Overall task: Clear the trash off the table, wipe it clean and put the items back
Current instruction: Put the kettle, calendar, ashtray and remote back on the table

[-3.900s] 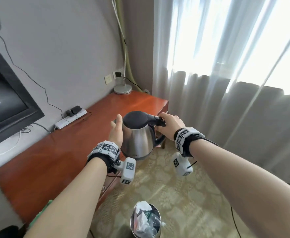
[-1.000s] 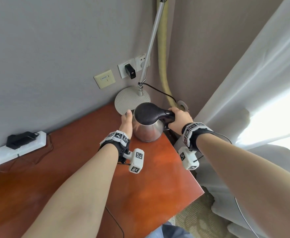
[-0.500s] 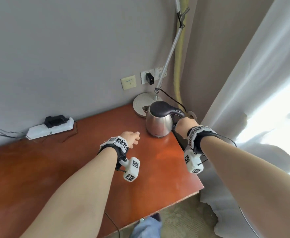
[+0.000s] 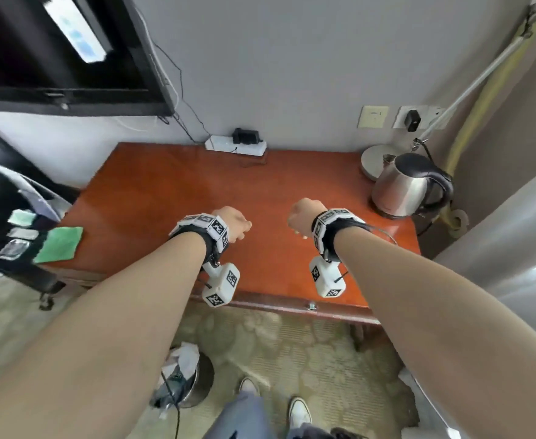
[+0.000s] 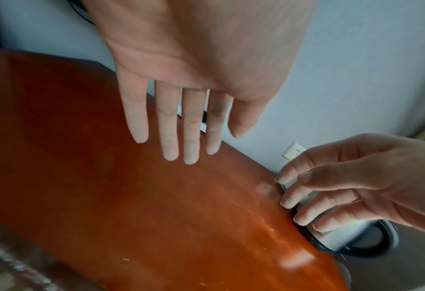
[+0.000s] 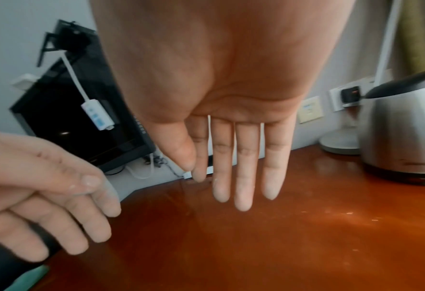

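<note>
Left hand [image 4: 233, 224] over middle of table [image 4: 171, 198], holds nothing, fingers [image 5: 168, 126] straight and a little apart. Right hand [image 4: 303, 217] beside it, also holding nothing, fingers [image 6: 244, 167] straight, close together. From head view, fingers of both hands hidden behind wrists. Kettle [image 4: 409, 186] stands at far right corner of table, well apart from hands, partly covering lamp base [image 4: 371, 161]. Green cloth [image 4: 59, 245] at left edge, blurry. Trash bin [image 4: 184, 378] on floor, partly hidden by left arm.

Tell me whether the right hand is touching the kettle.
Apart. The head view shows bare table between the right hand and the kettle.
</note>
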Demonstrator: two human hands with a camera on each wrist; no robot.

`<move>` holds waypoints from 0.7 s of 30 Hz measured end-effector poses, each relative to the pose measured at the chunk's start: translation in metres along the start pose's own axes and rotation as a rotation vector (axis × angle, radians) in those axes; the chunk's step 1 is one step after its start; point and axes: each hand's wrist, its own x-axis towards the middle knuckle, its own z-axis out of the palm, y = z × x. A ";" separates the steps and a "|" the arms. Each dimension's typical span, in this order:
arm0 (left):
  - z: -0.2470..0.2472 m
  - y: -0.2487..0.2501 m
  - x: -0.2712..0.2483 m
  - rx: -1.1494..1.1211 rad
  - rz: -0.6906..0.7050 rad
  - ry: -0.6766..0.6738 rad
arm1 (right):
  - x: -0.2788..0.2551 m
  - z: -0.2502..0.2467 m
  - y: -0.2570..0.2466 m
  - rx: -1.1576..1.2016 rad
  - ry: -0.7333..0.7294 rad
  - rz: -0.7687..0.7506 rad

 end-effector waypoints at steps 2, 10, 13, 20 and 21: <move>-0.022 -0.036 -0.016 -0.026 -0.036 0.041 | -0.003 0.014 -0.043 -0.065 -0.019 -0.072; -0.104 -0.213 -0.056 -0.087 -0.174 0.060 | -0.008 0.096 -0.224 -0.204 -0.037 -0.256; -0.138 -0.291 -0.064 -0.088 -0.208 0.101 | -0.012 0.142 -0.295 -0.240 -0.077 -0.242; -0.214 -0.454 -0.083 0.036 -0.274 -0.032 | -0.014 0.242 -0.429 -0.287 -0.142 -0.160; -0.224 -0.474 -0.086 0.044 -0.283 -0.036 | -0.016 0.251 -0.449 -0.285 -0.143 -0.158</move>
